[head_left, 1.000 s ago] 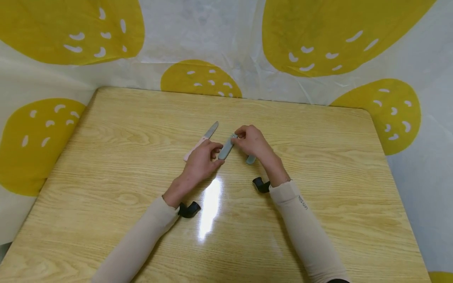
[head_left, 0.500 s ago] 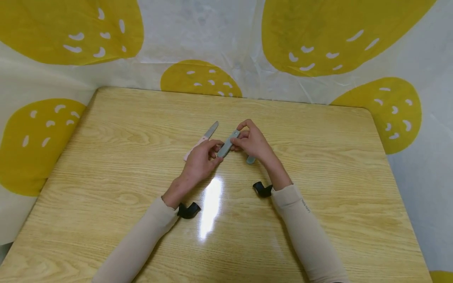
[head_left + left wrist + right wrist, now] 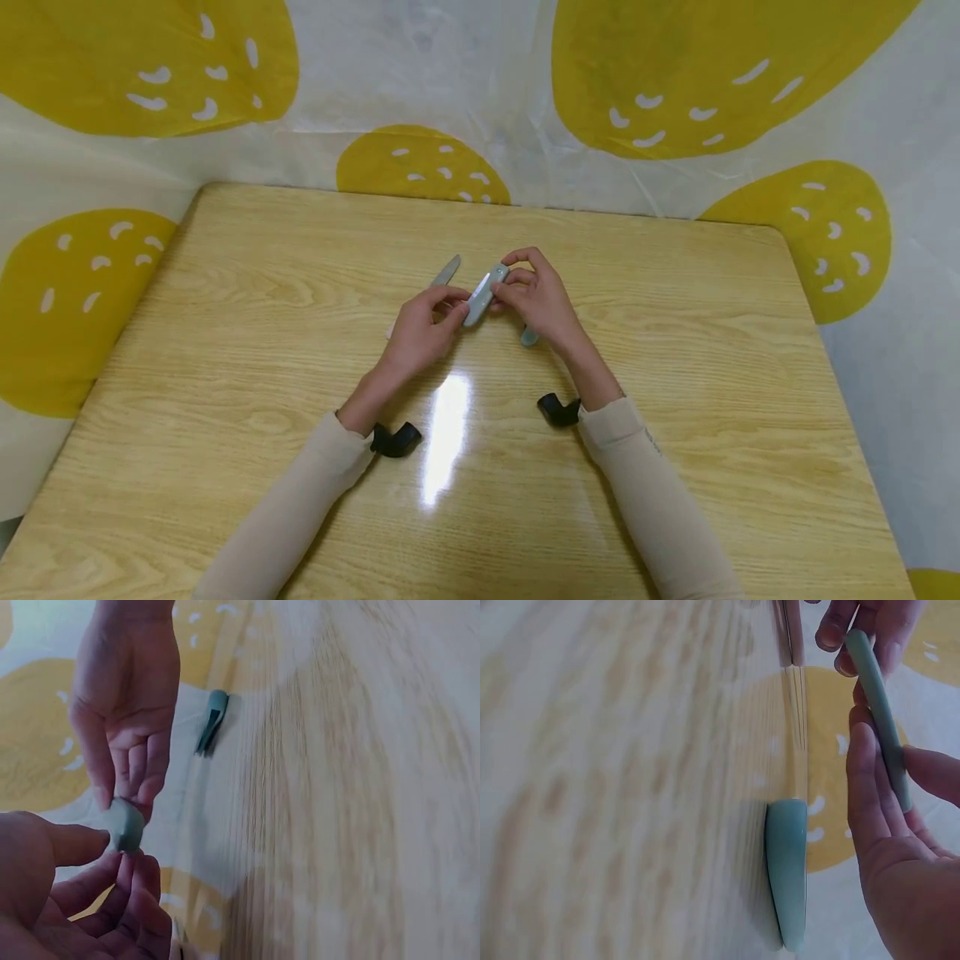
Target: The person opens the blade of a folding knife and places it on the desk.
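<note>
Handle (image 3: pixel 489 292) hangs tilted over the surface (image 3: pixel 675 333), the left hand (image 3: pixel 418 329) pinching its near end, the right hand (image 3: pixel 546 298) pinching farther up. If either pinch slackened, the narrow, smooth-looking piece could slip and drop; lowering the left fingers carelessly could meet the bare blade (image 3: pixel 447 271) nearby.
</note>
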Available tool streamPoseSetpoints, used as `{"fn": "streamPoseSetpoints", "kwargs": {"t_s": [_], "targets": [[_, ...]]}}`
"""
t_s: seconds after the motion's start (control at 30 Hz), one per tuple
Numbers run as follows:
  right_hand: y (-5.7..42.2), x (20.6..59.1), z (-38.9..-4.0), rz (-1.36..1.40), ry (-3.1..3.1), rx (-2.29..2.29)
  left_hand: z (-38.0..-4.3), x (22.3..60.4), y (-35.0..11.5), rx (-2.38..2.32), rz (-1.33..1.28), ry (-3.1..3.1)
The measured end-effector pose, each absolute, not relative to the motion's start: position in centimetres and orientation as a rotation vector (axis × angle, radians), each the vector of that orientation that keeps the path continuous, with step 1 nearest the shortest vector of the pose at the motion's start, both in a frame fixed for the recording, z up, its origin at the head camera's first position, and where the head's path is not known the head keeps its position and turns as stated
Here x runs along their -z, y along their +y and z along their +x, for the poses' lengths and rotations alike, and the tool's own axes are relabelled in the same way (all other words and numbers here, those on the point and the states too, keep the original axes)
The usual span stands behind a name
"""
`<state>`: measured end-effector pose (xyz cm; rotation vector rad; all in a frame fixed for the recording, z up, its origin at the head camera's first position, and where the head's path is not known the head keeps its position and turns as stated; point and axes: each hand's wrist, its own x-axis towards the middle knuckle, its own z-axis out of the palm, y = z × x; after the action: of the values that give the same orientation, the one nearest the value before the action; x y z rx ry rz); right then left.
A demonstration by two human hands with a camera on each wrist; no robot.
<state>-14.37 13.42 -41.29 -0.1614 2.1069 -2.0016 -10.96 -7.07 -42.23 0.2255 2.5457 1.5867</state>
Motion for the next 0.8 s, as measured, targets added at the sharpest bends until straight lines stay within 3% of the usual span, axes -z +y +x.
{"fn": "streamPoseSetpoints", "kwargs": {"t_s": [0.8], "targets": [[13.69, 41.31, -13.71, -0.279, 2.055, 2.061, -10.65, 42.38, -6.29, -1.685, 0.137, 2.526]]}}
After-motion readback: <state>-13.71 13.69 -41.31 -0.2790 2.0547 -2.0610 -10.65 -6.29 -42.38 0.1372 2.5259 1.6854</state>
